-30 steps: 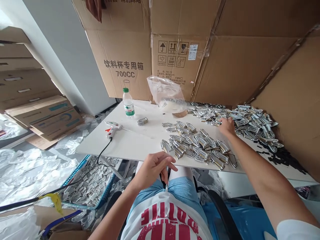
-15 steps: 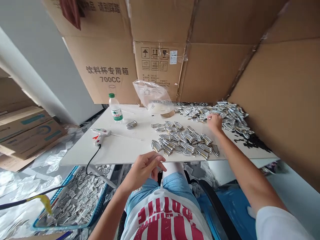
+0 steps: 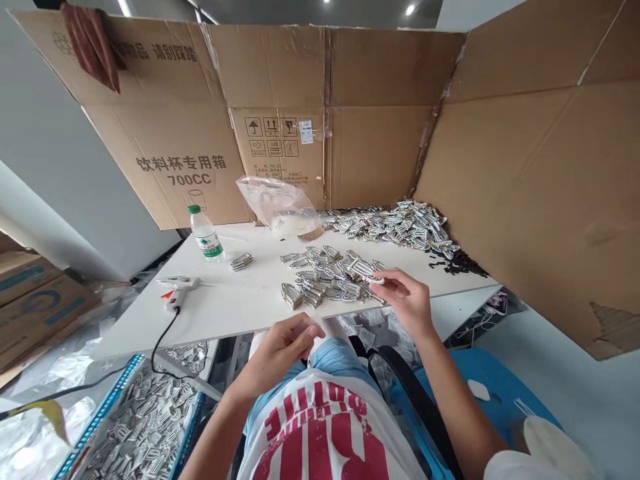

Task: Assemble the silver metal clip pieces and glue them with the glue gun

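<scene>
My right hand (image 3: 406, 300) pinches a silver clip-like metal piece (image 3: 363, 269) by its near end, between thumb and fingers. The piece is held above the right part of a loose pile of similar metal pieces (image 3: 320, 275) on the white table. My left hand (image 3: 290, 341) hovers at the table's front edge, above my lap. Its fingers are loosely curled, thumb against them, with nothing visible in the grasp. At the back right lies a larger heap of silver pieces (image 3: 405, 223), apart from both hands.
On the table's left are a water bottle (image 3: 206, 235), a glue gun (image 3: 177, 290) with its cord and a small stack of metal pieces (image 3: 242, 261). A clear plastic bag (image 3: 280, 203) leans against the cardboard wall (image 3: 375, 153). Small black parts (image 3: 463, 263) lie right; a blue-rimmed crate (image 3: 117, 393) stands below.
My right hand has come back from the large heap towards me and now holds a metal piece. My left hand stays near the edge, fingers more curled. The view has tilted up and turned right.
</scene>
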A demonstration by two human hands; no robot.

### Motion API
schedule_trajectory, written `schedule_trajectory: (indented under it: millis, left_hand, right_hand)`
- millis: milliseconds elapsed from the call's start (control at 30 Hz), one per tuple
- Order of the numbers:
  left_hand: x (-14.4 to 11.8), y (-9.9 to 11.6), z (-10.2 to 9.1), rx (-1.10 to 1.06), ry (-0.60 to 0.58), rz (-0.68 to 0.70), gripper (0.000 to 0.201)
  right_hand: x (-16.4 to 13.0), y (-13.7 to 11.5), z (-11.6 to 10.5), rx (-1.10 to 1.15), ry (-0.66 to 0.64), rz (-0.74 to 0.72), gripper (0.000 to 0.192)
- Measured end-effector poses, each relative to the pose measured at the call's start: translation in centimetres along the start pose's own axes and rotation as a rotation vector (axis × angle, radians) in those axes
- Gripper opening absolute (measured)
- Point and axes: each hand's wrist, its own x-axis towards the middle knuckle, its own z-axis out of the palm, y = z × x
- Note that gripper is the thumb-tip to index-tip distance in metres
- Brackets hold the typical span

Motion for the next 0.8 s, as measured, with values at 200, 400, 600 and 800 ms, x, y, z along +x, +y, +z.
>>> schedule_trajectory:
  millis: [200, 400, 600, 800]
  left_hand:
    - [0.1, 0.1, 0.1, 0.068, 0.022, -0.032, 0.046]
    - [-0.6, 0.4, 0.3, 0.118, 0.085, -0.066, 0.044]
    - [-0.6, 0.4, 0.5, 0.203, 0.126, -0.073, 0.046]
    - [-0.7, 0.4, 0.8, 0.268, 0.157, -0.087, 0.048]
  right_hand:
    - [-1.3, 0.0, 1.3, 0.062, -0.017, 0.174, 0.024]
    - [-2.4, -1.8, 2.6, 0.03, -0.145, 0.236, 0.031]
    - [-2.1, -2.3, 4.9, 0.081, -0.245, 0.279, 0.037]
    - [-3.0, -2.3, 7.2, 0.154, -0.324, 0.37, 0.043]
